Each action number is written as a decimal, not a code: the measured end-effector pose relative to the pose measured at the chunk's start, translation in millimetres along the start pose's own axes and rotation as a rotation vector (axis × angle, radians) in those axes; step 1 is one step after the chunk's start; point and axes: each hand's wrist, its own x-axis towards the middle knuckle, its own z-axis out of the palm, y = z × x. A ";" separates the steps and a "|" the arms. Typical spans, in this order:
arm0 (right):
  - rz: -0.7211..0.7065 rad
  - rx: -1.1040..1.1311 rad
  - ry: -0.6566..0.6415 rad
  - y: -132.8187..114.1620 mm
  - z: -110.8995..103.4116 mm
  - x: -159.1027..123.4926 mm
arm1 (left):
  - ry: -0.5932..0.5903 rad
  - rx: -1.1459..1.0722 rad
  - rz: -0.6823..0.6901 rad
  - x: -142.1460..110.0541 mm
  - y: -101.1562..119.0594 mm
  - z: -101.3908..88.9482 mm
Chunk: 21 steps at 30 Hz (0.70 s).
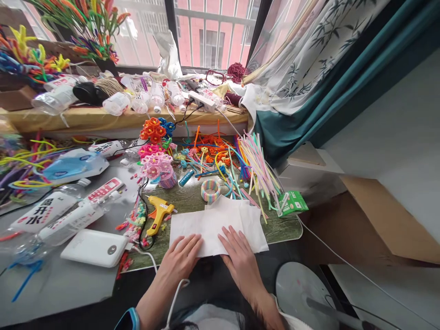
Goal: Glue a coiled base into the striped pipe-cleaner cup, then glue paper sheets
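Note:
White paper tissues (213, 229) lie spread in overlapping layers at the front edge of a dark green table. My left hand (184, 254) rests on their left front part, fingers stretched out together. On the right, my right hand (237, 245) lies flat on the tissues with its fingers slightly apart. Just behind the tissues stands a small ring woven in pastel colours (210, 190). To the left of them lies a yellow glue gun (158, 214). A small pot of pink pipe-cleaner flowers (156, 167) stands farther back.
A white power bank (94, 247) with a cable and several plastic bottles (43, 211) lie at left. Pastel pipe cleaners (256, 160) and a green packet (294, 202) are at right. An open cardboard box (388, 220) sits beyond the table's right edge, near a round stool (304, 293).

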 end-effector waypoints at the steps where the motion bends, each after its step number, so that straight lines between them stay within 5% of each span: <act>1: -0.016 0.012 0.012 -1.8 0.1 1.7 | 0.039 -0.014 0.000 0.2 -0.8 -3.3; 10: -0.050 0.119 0.220 -11.0 2.7 19.1 | 0.257 -0.160 -0.106 14.1 10.6 -37.2; 16: -0.108 0.130 0.348 -5.7 4.0 20.5 | 0.117 -0.343 -0.046 14.2 -0.9 -44.9; 21: -0.136 0.115 0.381 -3.4 7.4 15.7 | -0.070 -0.369 -0.088 45.3 -12.9 -53.8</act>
